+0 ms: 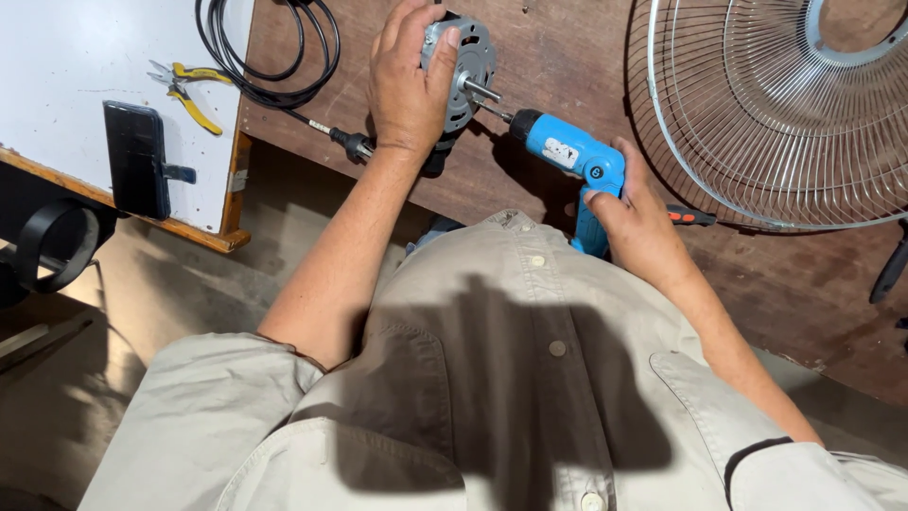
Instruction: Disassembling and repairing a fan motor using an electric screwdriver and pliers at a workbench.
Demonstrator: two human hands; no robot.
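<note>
While hands grip motor (465,59) and drill (573,156), fan guard (757,123) lies beside.

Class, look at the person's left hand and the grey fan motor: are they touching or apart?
Touching. The head view shows the left hand draped over the grey fan motor, fingers wrapped on its casing with no gap.

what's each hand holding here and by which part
The left hand grips the grey fan motor around its round housing. The right hand holds the blue cordless drill by its pistol handle.
</note>
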